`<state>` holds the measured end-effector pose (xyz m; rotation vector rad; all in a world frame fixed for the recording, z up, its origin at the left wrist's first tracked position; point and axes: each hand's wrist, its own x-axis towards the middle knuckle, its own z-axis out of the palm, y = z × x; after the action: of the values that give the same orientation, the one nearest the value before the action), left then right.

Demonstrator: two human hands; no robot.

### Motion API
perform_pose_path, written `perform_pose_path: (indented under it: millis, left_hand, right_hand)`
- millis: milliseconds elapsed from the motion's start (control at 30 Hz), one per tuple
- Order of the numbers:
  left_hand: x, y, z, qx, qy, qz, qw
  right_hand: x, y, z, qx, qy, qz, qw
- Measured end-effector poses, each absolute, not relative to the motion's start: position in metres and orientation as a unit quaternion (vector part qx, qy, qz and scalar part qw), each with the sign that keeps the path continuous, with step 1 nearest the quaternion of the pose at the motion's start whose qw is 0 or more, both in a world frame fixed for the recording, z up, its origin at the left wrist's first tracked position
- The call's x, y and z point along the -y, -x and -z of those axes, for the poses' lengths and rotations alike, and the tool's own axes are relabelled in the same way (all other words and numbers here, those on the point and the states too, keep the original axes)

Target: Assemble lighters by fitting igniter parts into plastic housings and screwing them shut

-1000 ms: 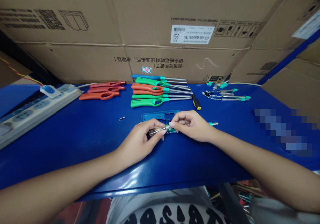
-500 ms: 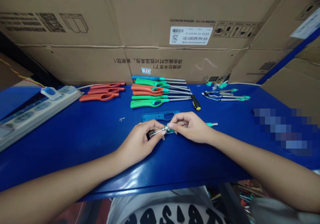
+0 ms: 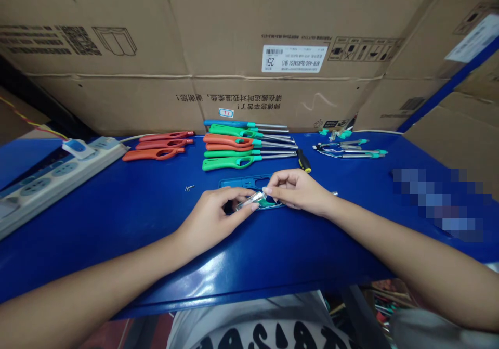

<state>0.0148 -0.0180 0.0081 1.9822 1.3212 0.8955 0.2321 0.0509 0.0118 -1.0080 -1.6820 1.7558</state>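
My left hand [image 3: 213, 211] is closed around a clear, tube-shaped fuel tank [image 3: 248, 201], lying slantwise between thumb and fingers. At the tank's right end, my right hand [image 3: 299, 192] pinches a small whitish piece [image 3: 265, 195]; its exact shape is hidden by the fingertips. Beneath and behind both hands lies a blue lighter shell half [image 3: 238, 182] with a trigger opening. A second blue shell part with teal pieces shows between the hands, mostly covered. Past my right wrist a metal nozzle tip [image 3: 335, 193] sticks out.
Long-necked lighters [image 3: 226, 163] are stacked behind the hands, beside a black-and-yellow screwdriver [image 3: 303, 160]. Red handle shells [image 3: 154, 154] and a power strip [image 3: 64, 169] lie left, with small screws [image 3: 189, 188] nearer. Nozzle assemblies [image 3: 351, 153] lie back right. Cardboard [image 3: 136, 99] stands behind.
My right fingers have shifted slightly at the tank's end, and the tank has turned a little. The teal nozzle collar beside my right wrist is now covered. The view has shifted slightly.
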Motion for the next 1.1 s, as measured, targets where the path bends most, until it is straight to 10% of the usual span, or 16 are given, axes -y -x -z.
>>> perform_pose_path:
  millis: [1100]
  left_hand:
    - [0.008, 0.005, -0.025, -0.499, -0.795, -0.277, 0.205]
  right_hand:
    - [-0.056, -0.241, -0.015, 0.647, 0.381, -0.611, 0.251]
